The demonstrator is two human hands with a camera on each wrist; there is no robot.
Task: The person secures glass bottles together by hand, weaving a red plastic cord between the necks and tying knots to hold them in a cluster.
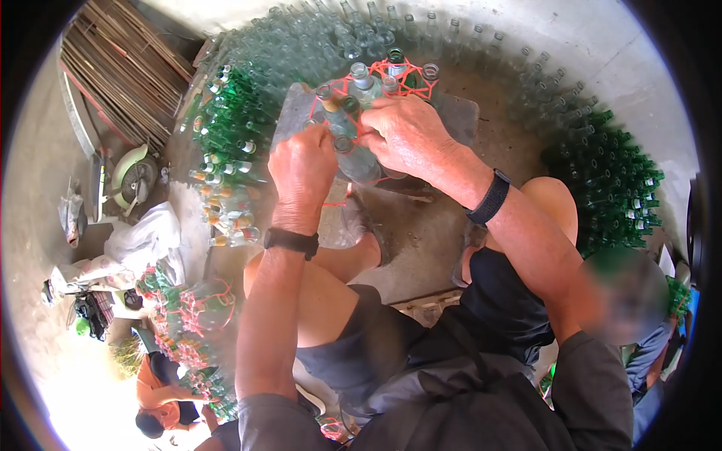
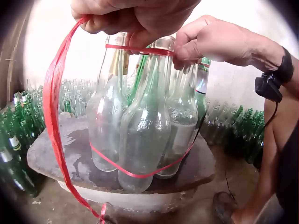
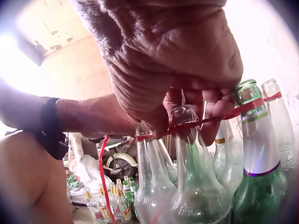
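Observation:
A cluster of clear and green glass bottles (image 2: 145, 135) stands upright on a grey slab (image 1: 460, 116). Red plastic string (image 2: 131, 173) runs round their lower bodies and also loops round the necks, criss-crossing the far tops in the head view. My left hand (image 1: 303, 167) is closed above the near bottles, gripping the string; a loose length (image 2: 52, 107) hangs from it past the slab's edge. My right hand (image 1: 410, 135), bent over the necks on the right side, pinches the neck string (image 3: 198, 122) between thumb and fingers. A green bottle with a silver label (image 3: 260, 151) stands beside those fingers.
Rows of clear bottles (image 1: 301, 46) curve along the wall, with green bottles (image 1: 613, 177) at right and more at left. Metal rods (image 1: 124, 68) and a wheel (image 1: 138, 179) lie farther left. Another person (image 1: 162, 398) sits at lower left near string-tied bottles (image 1: 192, 308).

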